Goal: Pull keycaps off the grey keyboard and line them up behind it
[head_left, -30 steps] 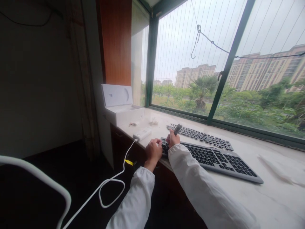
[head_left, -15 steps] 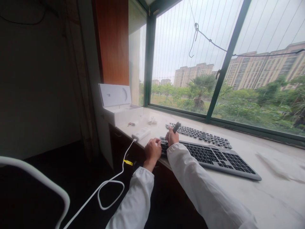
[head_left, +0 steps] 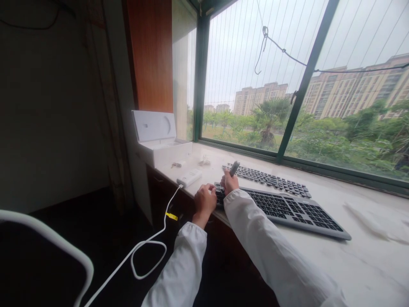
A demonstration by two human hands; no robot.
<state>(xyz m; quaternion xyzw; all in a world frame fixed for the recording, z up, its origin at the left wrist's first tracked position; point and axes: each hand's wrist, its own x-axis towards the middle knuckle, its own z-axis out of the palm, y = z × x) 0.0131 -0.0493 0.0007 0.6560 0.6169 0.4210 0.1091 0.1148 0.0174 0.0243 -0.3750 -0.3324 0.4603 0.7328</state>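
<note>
A grey keyboard (head_left: 300, 213) with dark key positions lies on the white tabletop. My left hand (head_left: 205, 199) is at its left end, fingers bent and closed against the keyboard's corner; what the fingertips press is partly hidden. Over the left part of the keyboard, my right hand (head_left: 229, 182) is wrapped round a dark grey, stick-like tool (head_left: 234, 167). The tool's upper end sticks up out of the fist, and its lower end is hidden by the hand and small in view. Behind the keyboard, dark keycaps (head_left: 271, 179) lie in rows with white surface between them.
Left of my hands is a white power strip (head_left: 190, 177) with a white cable (head_left: 159, 232) hanging off the table edge. An open white box (head_left: 164, 151) stands behind it. Small items (head_left: 176, 164) and a crumpled white piece (head_left: 204, 160) lie nearby. Clear plastic (head_left: 377, 219) lies at right.
My right hand and the tool have shifted slightly left, and the tool stands a little more upright. My left hand stays at the keyboard's left end. The view has moved slightly.
</note>
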